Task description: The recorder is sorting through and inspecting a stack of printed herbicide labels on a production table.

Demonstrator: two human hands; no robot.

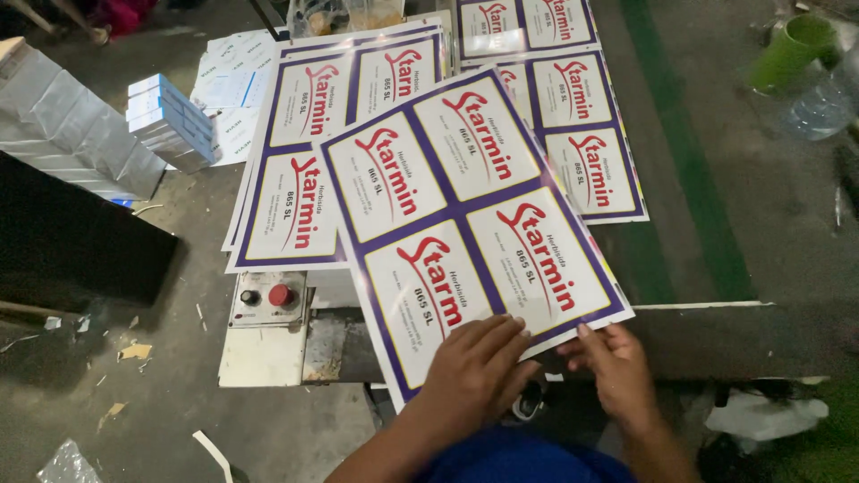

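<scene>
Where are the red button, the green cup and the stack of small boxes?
red button [281,295]: head view, on its round top.
green cup [789,52]: head view, on its side wall.
stack of small boxes [170,121]: head view, on the boxes' side faces.

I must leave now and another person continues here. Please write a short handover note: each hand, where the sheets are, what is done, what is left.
Left hand: lies flat on the near edge of the top label sheet, fingers spread, gripping nothing.
Right hand: fingertips at the sheet's near right corner.
The top sheet lies askew over the other label sheets spread behind it.
A control box with a red button sits under the sheets' left edge; a stack of small boxes lies far left.
Done: sheets laid out.
Left: the top sheet is not lined up with the others.
</scene>
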